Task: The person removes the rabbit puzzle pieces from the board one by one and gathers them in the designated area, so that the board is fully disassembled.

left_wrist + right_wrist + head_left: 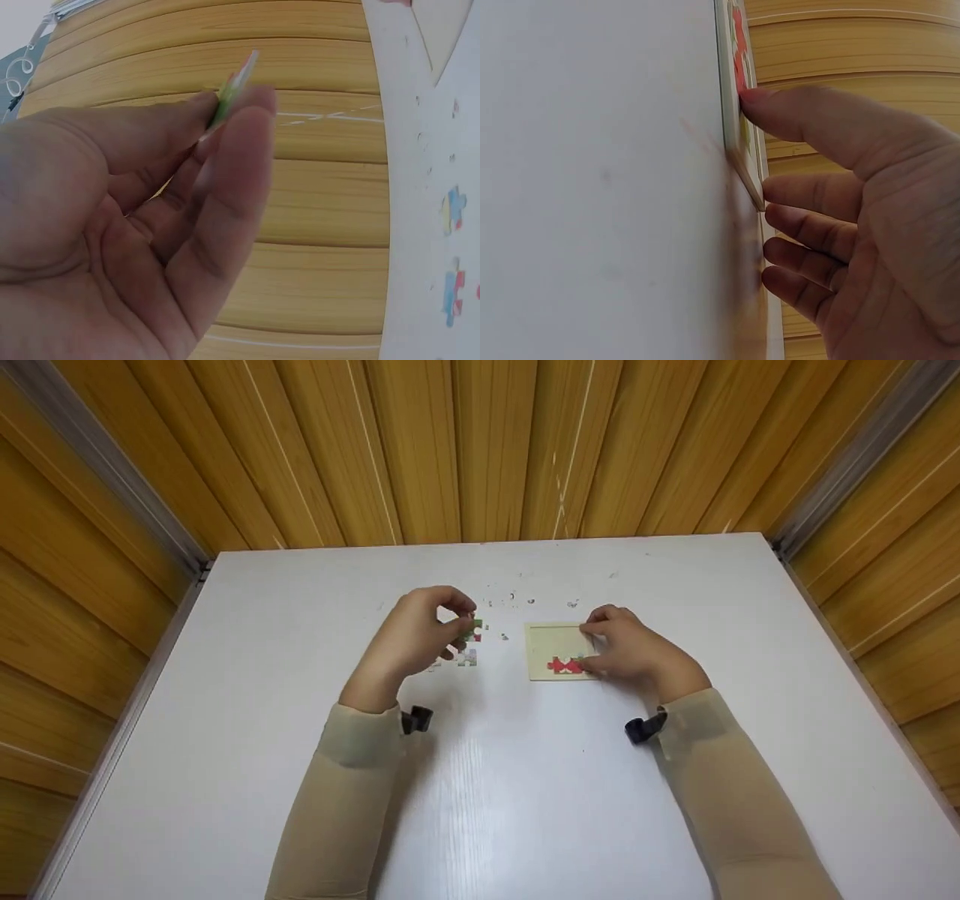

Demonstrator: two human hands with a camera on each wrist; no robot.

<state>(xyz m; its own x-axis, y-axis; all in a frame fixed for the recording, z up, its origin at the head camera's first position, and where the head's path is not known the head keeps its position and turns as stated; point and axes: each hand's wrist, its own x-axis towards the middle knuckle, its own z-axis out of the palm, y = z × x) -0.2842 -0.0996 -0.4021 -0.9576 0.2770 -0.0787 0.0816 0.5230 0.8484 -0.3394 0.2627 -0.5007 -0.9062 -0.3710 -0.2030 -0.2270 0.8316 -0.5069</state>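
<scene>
My left hand (416,634) pinches a green-and-red jigsaw piece (477,624) between thumb and fingertips, raised over the table. In the left wrist view that piece (236,88) shows edge-on. My right hand (637,649) grips the right side of a shallow pale wooden puzzle tray (547,639). Its thumb (780,112) presses near the red joined pieces (564,665) along the tray's near side, while the index finger is at the tray's edge. Below the left hand lie pale jigsaw pieces (467,658), partly hidden by the fingers.
Loose blue-and-yellow (454,210) and blue-and-red jigsaw pieces (453,294) lie on the white table (517,780). Small dark marks (512,596) dot the tabletop beyond the tray. Wood-panelled walls (487,450) stand behind the table and at both sides.
</scene>
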